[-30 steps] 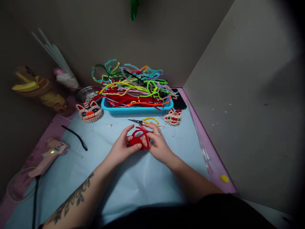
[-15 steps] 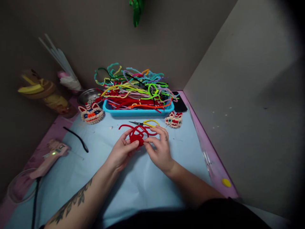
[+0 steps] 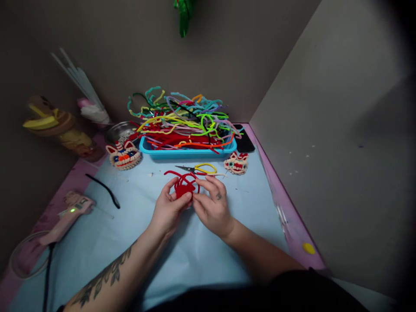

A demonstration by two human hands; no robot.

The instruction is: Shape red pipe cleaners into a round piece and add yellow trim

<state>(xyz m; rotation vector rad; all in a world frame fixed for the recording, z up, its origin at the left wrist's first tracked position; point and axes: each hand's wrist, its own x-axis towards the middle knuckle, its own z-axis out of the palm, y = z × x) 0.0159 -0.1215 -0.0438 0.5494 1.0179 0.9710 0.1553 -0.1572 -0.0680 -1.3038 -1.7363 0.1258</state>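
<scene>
A coiled red pipe cleaner piece (image 3: 183, 187) with loose loops is pinched between both hands above the pale blue sheet (image 3: 182, 255). My left hand (image 3: 169, 208) grips its lower left side with thumb and fingers closed. My right hand (image 3: 212, 208) grips its right side, fingers curled over it. Small scissors with yellow handles (image 3: 199, 168) lie just beyond the hands.
A blue tray (image 3: 186, 151) piled with coloured pipe cleaners stands at the back. Two small woven animal faces, one at the left (image 3: 123, 155) and one at the right (image 3: 237, 163), flank it. A pink glue gun (image 3: 66, 214) lies at the left, near a black pipe cleaner (image 3: 104, 189). A phone (image 3: 244, 139) lies by the right wall.
Both hands have turned the red piece and shifted it slightly; its loose loops now stick up toward the scissors. The camera view has tilted a little.
</scene>
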